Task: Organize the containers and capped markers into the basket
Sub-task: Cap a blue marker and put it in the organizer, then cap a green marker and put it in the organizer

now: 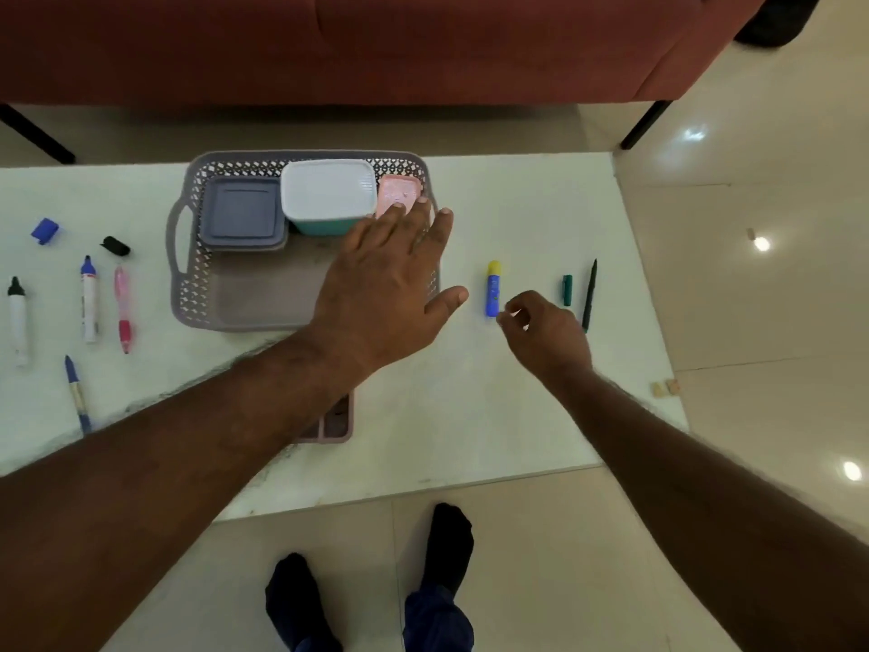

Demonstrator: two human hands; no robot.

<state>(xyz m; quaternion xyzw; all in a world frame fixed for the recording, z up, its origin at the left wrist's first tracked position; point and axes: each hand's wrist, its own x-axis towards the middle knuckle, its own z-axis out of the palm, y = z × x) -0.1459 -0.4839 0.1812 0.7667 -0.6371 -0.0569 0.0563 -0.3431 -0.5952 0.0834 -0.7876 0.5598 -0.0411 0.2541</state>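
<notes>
I am hovering my left hand (pixel 390 270) over the basket (pixel 188 256), fingers spread, touching nothing I can confirm. My right hand (pixel 545 331), fingers curling empty, is nearing the blue-and-yellow marker (pixel 492 289) on the tabletop (pixel 470 416); it looks light, stiff and slick, so I would pinch mid-barrel. Three containers are sitting inside the basket.

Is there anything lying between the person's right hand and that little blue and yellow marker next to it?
Nothing visible does. The right hand hovers just right of the blue marker with the yellow cap, with only bare white tabletop between them. The green cap and dark green pen lie farther right, out of the way.
</notes>
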